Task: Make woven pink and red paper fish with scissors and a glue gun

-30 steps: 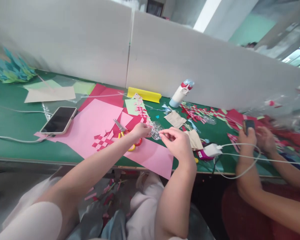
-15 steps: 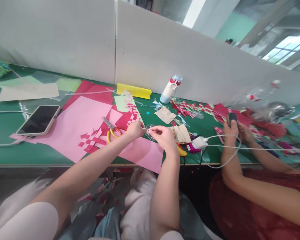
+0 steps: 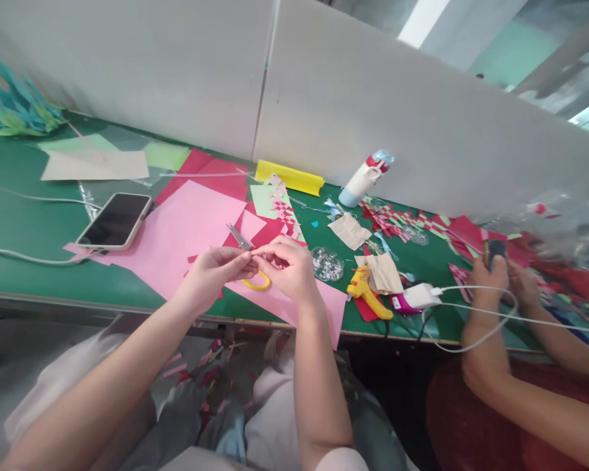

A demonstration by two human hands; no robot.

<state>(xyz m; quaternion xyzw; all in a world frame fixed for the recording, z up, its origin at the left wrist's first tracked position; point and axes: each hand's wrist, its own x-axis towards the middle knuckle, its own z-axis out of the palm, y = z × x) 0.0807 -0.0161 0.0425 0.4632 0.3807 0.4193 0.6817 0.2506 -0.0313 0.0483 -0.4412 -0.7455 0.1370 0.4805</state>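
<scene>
My left hand [image 3: 211, 273] and my right hand [image 3: 289, 265] meet fingertip to fingertip above the scissors [image 3: 258, 281], both pinched closed. Whatever lies between their fingers is too small to make out. Under them spreads a large pink sheet [image 3: 191, 216], with red paper [image 3: 211, 176] behind it. Just right of my right hand sits a clear round dish [image 3: 328, 264] of small silvery pieces. A yellow glue gun [image 3: 368, 294] rests beyond the dish, beside a crumpled beige cloth [image 3: 383, 273].
A phone [image 3: 115, 221] with a cable lies at the left. Toward the wall stand a white bottle [image 3: 366, 178] and a yellow folded strip [image 3: 289, 178]. At the right, another person's hands [image 3: 491, 278] hold a phone; white cables loop from a charger [image 3: 421, 296].
Both my hands have left the clear dish and moved left, over the scissors, coming together. The camera view has shifted, so the table's items appear farther right. The glue gun shows more fully.
</scene>
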